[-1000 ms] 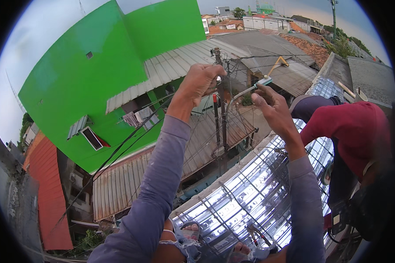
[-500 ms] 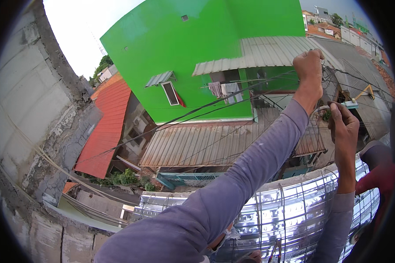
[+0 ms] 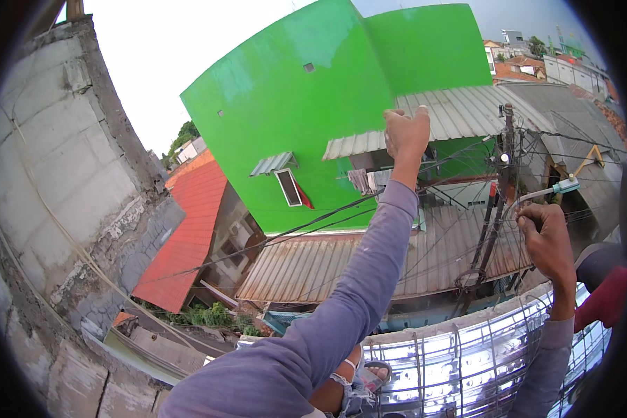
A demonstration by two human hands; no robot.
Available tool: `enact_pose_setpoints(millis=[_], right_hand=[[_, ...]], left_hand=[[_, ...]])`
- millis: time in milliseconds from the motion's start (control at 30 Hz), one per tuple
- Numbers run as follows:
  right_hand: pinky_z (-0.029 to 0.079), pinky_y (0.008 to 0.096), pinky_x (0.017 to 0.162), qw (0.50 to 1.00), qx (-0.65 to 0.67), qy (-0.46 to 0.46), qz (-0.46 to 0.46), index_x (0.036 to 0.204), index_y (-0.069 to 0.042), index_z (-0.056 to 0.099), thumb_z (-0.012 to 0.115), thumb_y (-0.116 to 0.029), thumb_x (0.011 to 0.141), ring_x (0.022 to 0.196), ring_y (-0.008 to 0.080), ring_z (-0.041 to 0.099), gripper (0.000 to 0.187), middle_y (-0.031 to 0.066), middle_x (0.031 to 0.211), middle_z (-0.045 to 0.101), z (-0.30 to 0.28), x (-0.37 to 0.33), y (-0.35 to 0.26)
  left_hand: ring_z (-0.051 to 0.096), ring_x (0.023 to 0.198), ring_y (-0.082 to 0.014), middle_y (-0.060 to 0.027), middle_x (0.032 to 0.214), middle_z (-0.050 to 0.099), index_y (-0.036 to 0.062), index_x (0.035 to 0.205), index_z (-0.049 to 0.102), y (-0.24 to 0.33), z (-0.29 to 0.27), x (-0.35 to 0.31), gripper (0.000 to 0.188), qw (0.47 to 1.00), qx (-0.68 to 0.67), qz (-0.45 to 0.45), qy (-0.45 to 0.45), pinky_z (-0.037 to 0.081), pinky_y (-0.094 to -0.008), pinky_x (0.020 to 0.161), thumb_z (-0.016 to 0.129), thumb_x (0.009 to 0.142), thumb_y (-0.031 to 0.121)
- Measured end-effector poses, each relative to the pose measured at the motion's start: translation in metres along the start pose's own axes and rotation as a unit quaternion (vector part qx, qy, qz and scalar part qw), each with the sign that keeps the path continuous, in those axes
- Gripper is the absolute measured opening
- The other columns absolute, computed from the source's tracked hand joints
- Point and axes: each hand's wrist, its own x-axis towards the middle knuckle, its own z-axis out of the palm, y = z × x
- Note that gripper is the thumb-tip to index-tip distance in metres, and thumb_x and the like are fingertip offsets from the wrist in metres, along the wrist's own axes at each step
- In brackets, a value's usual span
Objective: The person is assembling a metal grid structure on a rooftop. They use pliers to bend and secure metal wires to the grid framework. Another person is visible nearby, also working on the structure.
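My left arm, in a grey-purple sleeve, reaches up across the middle. My left hand (image 3: 406, 136) is raised in front of the green building (image 3: 279, 132), its thumb apart from the partly curled fingers, and I see nothing held in it. On the right, my right hand (image 3: 547, 237) is closed, thumb against the bent fingers. Whatever is between them, if anything, is too small to make out. Below that hand lies a grid of thin steel bars (image 3: 458, 348) over shiny ribbed metal sheeting (image 3: 435, 380). My sandalled foot (image 3: 376, 376) shows at the lower middle, on the sheeting.
Another person's red sleeve (image 3: 602, 303) is close by my right arm. Beyond the edge, well below, stand a utility pole (image 3: 498, 202) with tangled wires, a street lamp (image 3: 566, 185) and corrugated roofs (image 3: 313, 268). A rough block wall (image 3: 70, 139) with a hanging cable rises at left.
My left hand has moved left, away from the right hand, and its fist has loosened. The right hand sits slightly lower, turned with its knuckles up. The whole view has shifted a little.
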Motion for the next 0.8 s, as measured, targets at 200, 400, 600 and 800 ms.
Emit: enact_pose_setpoints(millis=[200, 400, 600, 800], right_hand=[[0.044, 0.0369, 0.064, 0.998, -0.056, -0.019, 0.020, 0.090, 0.011, 0.068, 0.062, 0.007, 0.087, 0.062, 0.0226, 0.054, 0.007, 0.0203, 0.070, 0.058, -0.017, 0.001, -0.005], [0.042, 0.0329, 0.061, 0.997, -0.052, 0.051, 0.015, 0.097, 0.009, 0.072, 0.063, -0.001, 0.096, 0.063, 0.0131, 0.051, 0.014, 0.0105, 0.070, 0.062, -0.038, 0.006, 0.011], [0.049, 0.0302, 0.065, 0.996, -0.010, 0.032, 0.087, 0.107, 0.009, 0.076, 0.066, -0.007, 0.097, 0.067, 0.0130, 0.059, 0.021, 0.0102, 0.075, 0.071, -0.072, 0.008, 0.010], [0.050, 0.0325, 0.065, 0.994, 0.009, 0.037, 0.106, 0.105, 0.007, 0.077, 0.069, -0.011, 0.095, 0.068, 0.0122, 0.060, 0.022, 0.0096, 0.076, 0.072, -0.100, -0.012, 0.025]], left_hand=[[0.070, 0.111, -0.0301, -0.0195, 0.114, 0.074, -0.0067, 0.119, 0.071, 0.080, -0.025, -0.059, 0.050, 0.836, -0.131, 0.122, -0.518, 0.053, -0.0410, 0.098, 0.073, 0.095, 0.037], [0.060, 0.068, -0.0098, -0.0041, 0.076, 0.070, -0.0018, 0.100, 0.078, 0.102, -0.017, -0.112, 0.033, 0.632, -0.149, 0.165, -0.742, 0.048, -0.0288, 0.065, 0.069, 0.101, 0.030], [0.043, 0.063, -0.0048, 0.0070, 0.070, 0.051, 0.0014, 0.099, 0.077, 0.072, 0.001, -0.075, 0.036, 0.698, -0.143, 0.104, -0.694, 0.034, -0.0239, 0.058, 0.069, 0.102, 0.036], [0.038, 0.058, -0.0009, 0.0089, 0.069, 0.048, 0.0039, 0.096, 0.072, 0.091, 0.000, -0.104, 0.033, 0.640, -0.153, 0.024, -0.753, 0.028, -0.0195, 0.053, 0.068, 0.103, 0.036]])
